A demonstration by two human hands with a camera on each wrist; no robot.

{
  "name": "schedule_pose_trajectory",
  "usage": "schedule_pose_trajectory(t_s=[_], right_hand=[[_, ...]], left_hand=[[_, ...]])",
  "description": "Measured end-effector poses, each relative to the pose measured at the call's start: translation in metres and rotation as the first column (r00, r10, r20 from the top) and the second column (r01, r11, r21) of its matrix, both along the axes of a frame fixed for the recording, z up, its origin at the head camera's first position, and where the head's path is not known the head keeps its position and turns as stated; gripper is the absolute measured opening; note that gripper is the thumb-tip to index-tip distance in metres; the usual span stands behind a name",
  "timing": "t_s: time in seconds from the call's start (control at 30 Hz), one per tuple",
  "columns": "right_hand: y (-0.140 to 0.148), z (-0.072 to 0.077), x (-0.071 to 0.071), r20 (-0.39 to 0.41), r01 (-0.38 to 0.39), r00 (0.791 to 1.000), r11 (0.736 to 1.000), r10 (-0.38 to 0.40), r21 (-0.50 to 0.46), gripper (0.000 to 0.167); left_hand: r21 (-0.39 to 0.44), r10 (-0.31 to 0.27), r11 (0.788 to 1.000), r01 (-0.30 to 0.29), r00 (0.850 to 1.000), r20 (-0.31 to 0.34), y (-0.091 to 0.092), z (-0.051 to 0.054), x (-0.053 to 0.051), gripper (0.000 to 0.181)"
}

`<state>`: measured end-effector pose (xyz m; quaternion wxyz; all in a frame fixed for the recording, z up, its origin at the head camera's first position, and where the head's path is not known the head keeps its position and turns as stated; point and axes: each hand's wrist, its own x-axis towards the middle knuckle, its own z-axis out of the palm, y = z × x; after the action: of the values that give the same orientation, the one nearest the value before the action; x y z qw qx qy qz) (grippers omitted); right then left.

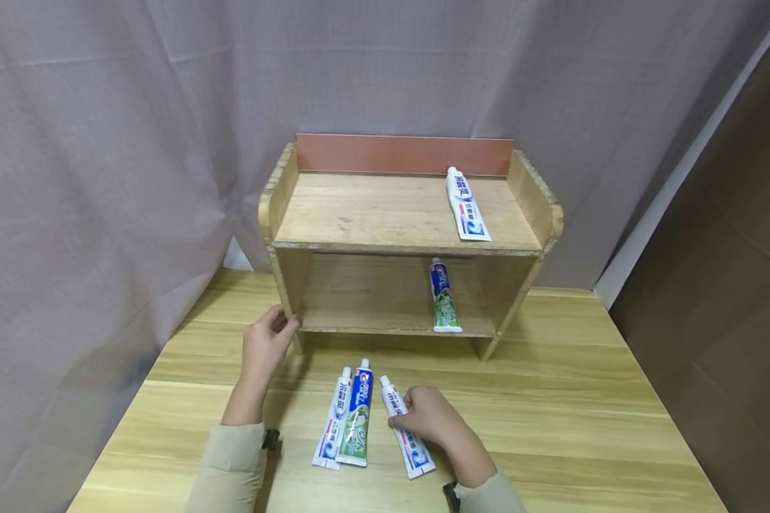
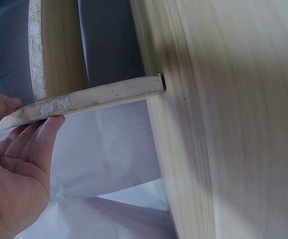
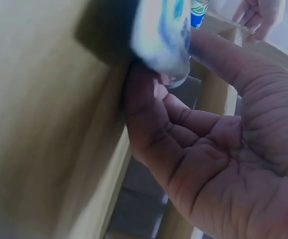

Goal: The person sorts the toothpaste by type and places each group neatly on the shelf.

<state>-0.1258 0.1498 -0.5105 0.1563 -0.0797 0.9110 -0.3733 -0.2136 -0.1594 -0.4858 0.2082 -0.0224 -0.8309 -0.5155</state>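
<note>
Wooden rack [image 1: 359, 210] held white tube [image 1: 466, 206] above, blue-green tube [image 1: 445, 296] below. Left hand [image 1: 266, 344] pinched rack side [image 2: 114, 93]; right hand [image 1: 433, 415], another tube [image 1: 412, 447].

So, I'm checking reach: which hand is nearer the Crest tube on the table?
Right hand, pinching a white tube right of the Crest tube; left hand is farther, gripping the shelf's left side.

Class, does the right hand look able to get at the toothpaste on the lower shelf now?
Probably not yet: the right hand pinches another tube, though nothing seems to block the toothpaste on the open-fronted lower shelf.
</note>
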Motion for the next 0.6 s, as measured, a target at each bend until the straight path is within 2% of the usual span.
schedule_pose_trajectory(t_s=[0.33, 0.6], right_hand=[[0.0060, -0.0025, 0.0012, -0.013, -0.005, 1.000, 0.995, 0.003, -0.095, 0.023], [0.0104, 0.0062, -0.0014, -0.037, 0.030, 0.999, 0.991, -0.035, -0.134, 0.025]], left_hand=[[0.013, -0.003, 1.000, 0.003, 1.000, 0.010, -0.0012, -0.0006, 0.0002, 0.024], [0.004, -0.005, 1.000, 0.005, 1.000, 0.009, 0.0001, 0.0001, 0.0003, 0.025]])
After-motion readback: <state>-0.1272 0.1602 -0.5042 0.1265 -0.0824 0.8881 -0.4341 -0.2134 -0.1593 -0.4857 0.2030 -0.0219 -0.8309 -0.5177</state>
